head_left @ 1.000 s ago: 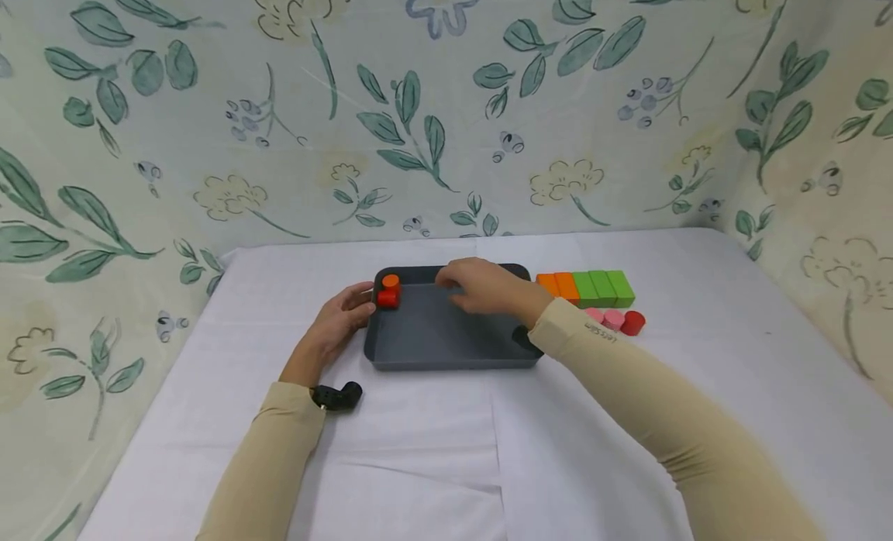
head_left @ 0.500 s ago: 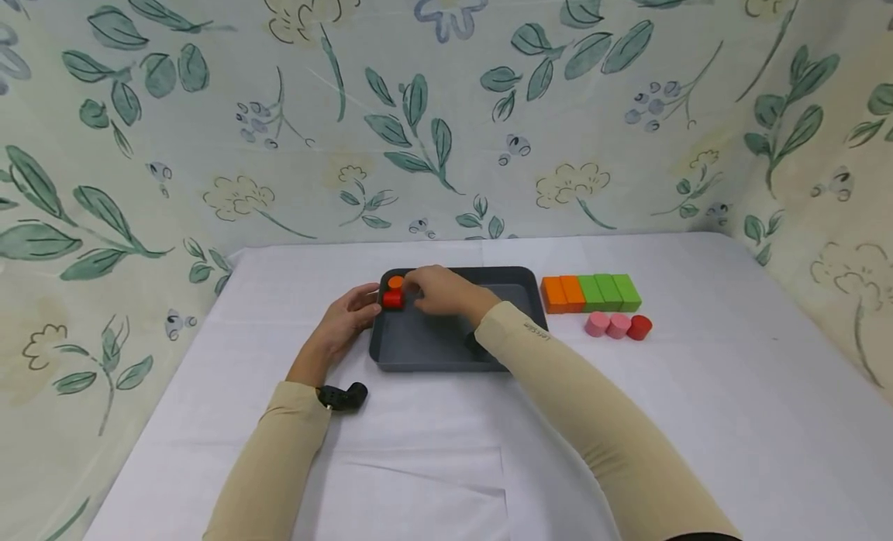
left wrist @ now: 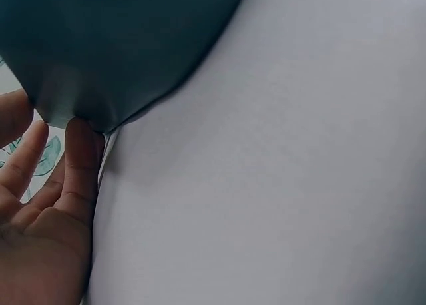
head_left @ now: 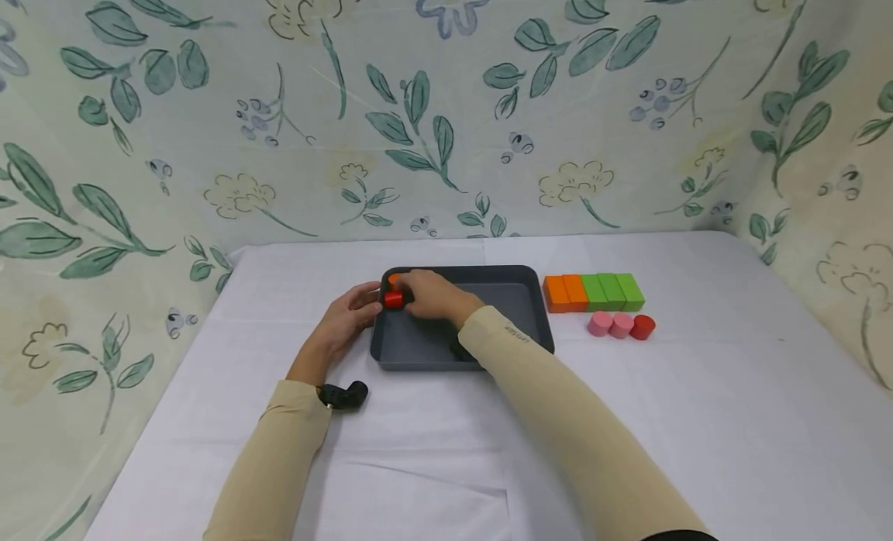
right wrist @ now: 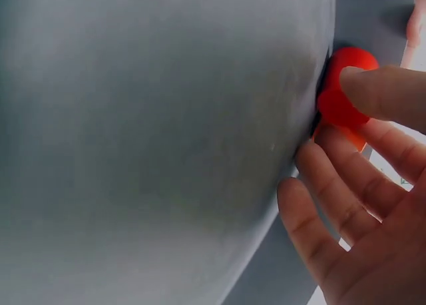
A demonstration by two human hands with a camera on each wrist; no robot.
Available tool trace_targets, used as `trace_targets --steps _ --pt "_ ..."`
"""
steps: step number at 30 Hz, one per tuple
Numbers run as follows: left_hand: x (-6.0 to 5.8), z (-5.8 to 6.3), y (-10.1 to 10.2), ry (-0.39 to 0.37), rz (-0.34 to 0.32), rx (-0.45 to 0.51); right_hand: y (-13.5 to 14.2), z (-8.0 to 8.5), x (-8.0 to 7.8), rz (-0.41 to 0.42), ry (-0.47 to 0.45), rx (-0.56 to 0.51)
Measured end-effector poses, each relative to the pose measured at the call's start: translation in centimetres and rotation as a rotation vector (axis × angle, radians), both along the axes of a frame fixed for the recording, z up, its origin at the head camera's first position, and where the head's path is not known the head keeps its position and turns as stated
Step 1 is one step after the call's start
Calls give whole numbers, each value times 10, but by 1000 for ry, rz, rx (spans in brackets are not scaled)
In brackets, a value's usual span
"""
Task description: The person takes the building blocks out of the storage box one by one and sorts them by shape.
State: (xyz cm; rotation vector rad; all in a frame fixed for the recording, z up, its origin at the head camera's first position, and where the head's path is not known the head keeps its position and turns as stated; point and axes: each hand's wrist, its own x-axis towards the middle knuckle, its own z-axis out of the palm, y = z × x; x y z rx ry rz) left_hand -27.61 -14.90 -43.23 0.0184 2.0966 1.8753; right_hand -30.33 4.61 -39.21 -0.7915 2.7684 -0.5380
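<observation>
A dark grey tray [head_left: 481,339] lies on the white cloth. My left hand [head_left: 342,322] rests against its left edge, fingers loosely bent; the left wrist view shows the fingertips [left wrist: 78,128] touching the tray's corner. In the tray's far left corner a red cylinder block [head_left: 393,299] lies on its side, with an orange cylinder block [head_left: 395,278] just behind it. My right hand [head_left: 436,295] reaches over the tray and holds the red cylinder [right wrist: 346,98] between thumb and index finger. The index fingertip is hidden behind it. The other fingers lie close to the orange block.
Right of the tray stands a row of orange blocks [head_left: 566,294] and green blocks [head_left: 611,292]. Before them sit two pink cylinders [head_left: 610,325] and another red cylinder [head_left: 643,327]. A floral curtain [head_left: 446,115] hangs behind the table.
My right hand has moved left across the tray to the red cylinder. The pink and red cylinders at the right came fully into view. My left hand has stayed at the tray's edge.
</observation>
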Motion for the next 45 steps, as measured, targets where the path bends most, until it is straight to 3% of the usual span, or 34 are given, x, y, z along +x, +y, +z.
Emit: trace_targets --steps 12,21,31,45 --pt "2 3 0 -6 0 18 -12 0 1 13 -24 -7" --pt "1 1 -1 -13 1 -4 -3 3 1 61 -49 31" --pt "2 3 0 -33 22 -15 28 28 12 94 -59 -16" --pt "1 1 1 -22 -4 -5 102 47 46 -40 -13 -179"
